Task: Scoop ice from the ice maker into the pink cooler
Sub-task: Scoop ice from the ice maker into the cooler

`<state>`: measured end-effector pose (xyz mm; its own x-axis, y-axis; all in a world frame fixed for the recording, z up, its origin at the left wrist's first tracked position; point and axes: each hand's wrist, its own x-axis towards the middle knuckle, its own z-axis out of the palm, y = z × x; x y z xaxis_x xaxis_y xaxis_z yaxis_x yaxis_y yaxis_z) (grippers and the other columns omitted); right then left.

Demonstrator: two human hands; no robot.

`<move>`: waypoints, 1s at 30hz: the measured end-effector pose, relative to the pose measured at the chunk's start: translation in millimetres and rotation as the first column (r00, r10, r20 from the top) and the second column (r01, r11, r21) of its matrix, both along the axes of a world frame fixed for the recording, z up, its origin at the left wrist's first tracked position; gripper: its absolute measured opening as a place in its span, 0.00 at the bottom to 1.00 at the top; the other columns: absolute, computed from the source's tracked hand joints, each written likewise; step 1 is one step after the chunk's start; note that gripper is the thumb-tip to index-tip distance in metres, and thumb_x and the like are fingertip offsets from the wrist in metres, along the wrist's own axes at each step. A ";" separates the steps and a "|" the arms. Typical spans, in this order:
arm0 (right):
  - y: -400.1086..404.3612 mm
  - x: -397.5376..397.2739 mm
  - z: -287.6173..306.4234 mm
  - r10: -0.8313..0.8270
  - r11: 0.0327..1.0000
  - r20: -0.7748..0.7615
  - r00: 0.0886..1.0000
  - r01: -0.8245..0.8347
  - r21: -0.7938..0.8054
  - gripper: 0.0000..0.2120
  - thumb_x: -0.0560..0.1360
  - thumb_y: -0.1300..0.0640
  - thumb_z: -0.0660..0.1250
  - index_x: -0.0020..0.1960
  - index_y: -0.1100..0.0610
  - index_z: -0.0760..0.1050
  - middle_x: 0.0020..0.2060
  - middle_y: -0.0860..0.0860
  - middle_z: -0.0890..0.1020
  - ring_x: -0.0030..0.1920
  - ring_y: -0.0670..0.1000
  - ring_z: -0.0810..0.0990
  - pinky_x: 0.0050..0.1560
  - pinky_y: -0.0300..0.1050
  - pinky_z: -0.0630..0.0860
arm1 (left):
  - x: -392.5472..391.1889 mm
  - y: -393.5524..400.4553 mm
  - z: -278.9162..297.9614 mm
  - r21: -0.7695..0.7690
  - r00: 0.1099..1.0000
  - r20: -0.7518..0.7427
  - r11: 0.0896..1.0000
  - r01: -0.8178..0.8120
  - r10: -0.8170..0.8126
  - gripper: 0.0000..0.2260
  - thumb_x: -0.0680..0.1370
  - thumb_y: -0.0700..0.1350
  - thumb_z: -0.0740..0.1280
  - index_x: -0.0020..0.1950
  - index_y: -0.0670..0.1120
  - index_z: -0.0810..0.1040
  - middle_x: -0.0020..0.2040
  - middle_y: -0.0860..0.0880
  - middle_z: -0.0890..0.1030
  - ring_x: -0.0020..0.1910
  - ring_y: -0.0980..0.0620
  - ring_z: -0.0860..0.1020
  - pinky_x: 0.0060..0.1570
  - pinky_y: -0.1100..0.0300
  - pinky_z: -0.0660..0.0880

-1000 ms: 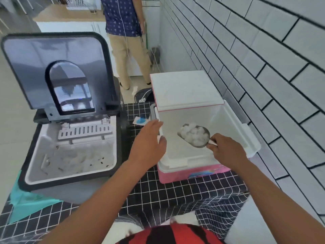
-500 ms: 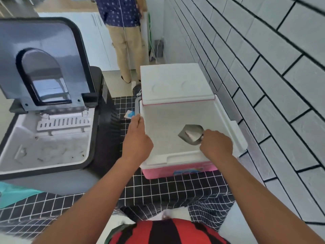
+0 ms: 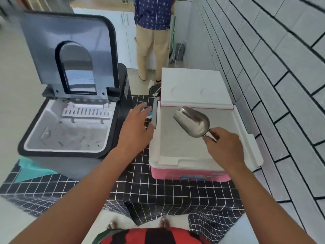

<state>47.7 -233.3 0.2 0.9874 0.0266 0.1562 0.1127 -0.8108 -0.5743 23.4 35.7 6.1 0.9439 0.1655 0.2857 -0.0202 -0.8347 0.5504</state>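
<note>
One checked cloth (image 3: 158,189) beside a tiled wall (image 3: 274,81) — right hand (image 3: 224,148) grasps the empty scoop (image 3: 193,121) over the cooler (image 3: 190,173); left hand (image 3: 135,128) relaxed, ice maker (image 3: 70,131) beyond it. Person (image 3: 153,37) behind.

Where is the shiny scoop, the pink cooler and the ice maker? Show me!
scoop (image 3: 194,121), head view, on the inside of its empty metal bowl.
pink cooler (image 3: 190,174), head view, on its pink front wall.
ice maker (image 3: 70,170), head view, on its grey front wall.
</note>
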 end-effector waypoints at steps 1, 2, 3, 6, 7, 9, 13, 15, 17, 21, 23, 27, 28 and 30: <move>9.9 0.5 9.4 0.039 0.999 0.023 0.999 -0.039 0.001 0.03 0.72 0.49 0.68 0.43 0.47 0.79 0.32 0.43 0.80 0.33 0.48 0.78 0.33 0.42 0.72 | -3.6 12.9 7.5 0.000 0.999 0.036 1.000 -0.029 0.029 0.22 0.77 0.44 0.67 0.71 0.45 0.72 0.73 0.50 0.68 0.71 0.50 0.67 0.70 0.49 0.66; 21.6 1.1 20.1 0.082 0.997 0.046 0.996 -0.082 -0.002 0.03 0.72 0.49 0.69 0.42 0.47 0.79 0.31 0.42 0.80 0.33 0.47 0.77 0.32 0.40 0.71 | -8.1 27.8 14.2 0.006 0.997 0.062 0.998 -0.055 0.055 0.21 0.77 0.45 0.66 0.70 0.46 0.72 0.72 0.51 0.70 0.70 0.51 0.68 0.69 0.50 0.66; 34.4 1.9 31.2 0.125 0.992 0.066 0.990 -0.124 -0.009 0.03 0.72 0.48 0.69 0.42 0.47 0.78 0.31 0.42 0.80 0.32 0.46 0.77 0.31 0.39 0.70 | -13.8 43.4 19.8 0.010 0.993 0.084 0.997 -0.081 0.080 0.21 0.77 0.46 0.65 0.70 0.46 0.73 0.70 0.50 0.71 0.69 0.50 0.69 0.69 0.51 0.67; 77.8 1.5 63.7 0.256 0.965 0.103 0.961 -0.249 -0.077 0.06 0.72 0.49 0.68 0.38 0.48 0.77 0.29 0.44 0.79 0.31 0.46 0.76 0.31 0.41 0.71 | -40.1 92.4 26.1 -0.022 0.974 0.131 0.983 -0.184 0.185 0.19 0.76 0.45 0.64 0.66 0.45 0.76 0.65 0.47 0.77 0.65 0.47 0.74 0.67 0.53 0.68; 92.9 0.2 73.1 0.293 0.953 0.114 0.949 -0.281 -0.109 0.05 0.72 0.51 0.68 0.37 0.49 0.77 0.29 0.45 0.79 0.31 0.48 0.76 0.32 0.43 0.73 | -51.0 108.8 24.5 -0.024 0.965 0.133 0.974 -0.224 0.225 0.18 0.76 0.44 0.65 0.65 0.45 0.77 0.64 0.46 0.78 0.64 0.45 0.75 0.65 0.52 0.68; 122.2 -4.2 90.0 0.354 0.928 0.126 0.927 -0.332 -0.167 0.04 0.70 0.54 0.67 0.37 0.49 0.77 0.28 0.45 0.79 0.31 0.51 0.77 0.32 0.44 0.74 | -70.6 142.3 16.7 -0.005 0.956 0.116 0.963 -0.269 0.268 0.17 0.76 0.42 0.65 0.65 0.43 0.77 0.64 0.44 0.78 0.64 0.42 0.75 0.65 0.48 0.70; 185.8 -13.7 114.7 0.501 0.817 0.058 0.864 -0.449 -0.361 0.02 0.67 0.51 0.66 0.37 0.47 0.77 0.28 0.45 0.77 0.29 0.49 0.75 0.29 0.40 0.69 | -92.5 215.2 5.2 0.037 0.935 -0.028 0.935 -0.353 0.354 0.20 0.76 0.41 0.67 0.68 0.44 0.74 0.72 0.44 0.69 0.70 0.43 0.68 0.65 0.44 0.69; 219.6 -17.3 121.9 0.561 0.723 0.039 0.827 -0.467 -0.508 0.03 0.68 0.51 0.65 0.38 0.48 0.77 0.28 0.45 0.76 0.28 0.48 0.72 0.28 0.37 0.63 | -96.7 242.8 2.1 -0.011 0.936 -0.082 0.939 -0.343 0.341 0.21 0.76 0.38 0.66 0.69 0.46 0.73 0.74 0.46 0.65 0.72 0.45 0.66 0.66 0.46 0.69; 254.6 -23.0 126.7 0.606 0.572 -0.029 0.795 -0.461 -0.678 0.02 0.68 0.53 0.64 0.38 0.50 0.75 0.28 0.45 0.72 0.29 0.49 0.70 0.27 0.38 0.58 | -96.5 258.4 0.1 -0.080 0.951 -0.105 0.951 -0.299 0.291 0.23 0.76 0.34 0.64 0.70 0.47 0.73 0.76 0.47 0.64 0.73 0.47 0.64 0.68 0.56 0.65; 317.5 -34.8 123.4 0.582 0.287 -0.162 0.797 -0.388 -0.876 0.13 0.68 0.63 0.63 0.30 0.54 0.61 0.26 0.48 0.64 0.25 0.49 0.62 0.26 0.40 0.54 | -94.1 264.4 -6.1 -0.142 0.963 -0.108 0.954 -0.263 0.249 0.26 0.76 0.33 0.61 0.74 0.47 0.68 0.77 0.49 0.61 0.75 0.51 0.61 0.67 0.66 0.56; 344.6 -35.5 114.4 0.556 0.182 -0.224 0.800 -0.380 -0.907 0.13 0.70 0.65 0.61 0.31 0.54 0.62 0.28 0.49 0.66 0.27 0.49 0.64 0.27 0.41 0.58 | -93.6 265.3 -9.7 -0.167 0.961 -0.093 0.948 -0.271 0.259 0.27 0.78 0.34 0.60 0.76 0.46 0.63 0.78 0.50 0.60 0.76 0.52 0.58 0.67 0.70 0.51; 380.3 -32.5 85.5 0.494 0.071 -0.411 0.766 -0.507 -0.859 0.09 0.70 0.64 0.60 0.33 0.55 0.66 0.31 0.48 0.70 0.33 0.51 0.70 0.30 0.43 0.65 | -93.9 268.8 -16.2 -0.205 0.964 -0.078 0.943 -0.264 0.253 0.27 0.79 0.36 0.60 0.77 0.46 0.61 0.78 0.53 0.58 0.76 0.55 0.56 0.66 0.73 0.48; 382.2 -29.1 79.1 0.481 0.076 -0.440 0.758 -0.536 -0.841 0.08 0.70 0.62 0.60 0.33 0.55 0.66 0.33 0.48 0.71 0.34 0.50 0.71 0.32 0.43 0.67 | -94.0 269.3 -17.4 -0.213 0.967 -0.075 0.943 -0.256 0.245 0.27 0.79 0.36 0.60 0.77 0.47 0.61 0.78 0.53 0.58 0.76 0.56 0.56 0.66 0.73 0.49; 376.9 -20.6 72.8 0.442 0.149 -0.462 0.769 -0.570 -0.808 0.05 0.67 0.60 0.63 0.33 0.55 0.68 0.33 0.48 0.73 0.33 0.50 0.72 0.35 0.43 0.70 | -93.9 270.6 -19.6 -0.225 0.971 -0.066 0.945 -0.239 0.230 0.27 0.79 0.36 0.60 0.78 0.47 0.61 0.78 0.54 0.58 0.76 0.56 0.56 0.66 0.72 0.50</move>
<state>27.0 143.5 72.9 0.6990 0.5789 -0.4199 0.7150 -0.5787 0.3924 -70.5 306.3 -13.6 0.8798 0.4406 0.1783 0.1860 -0.6643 0.7240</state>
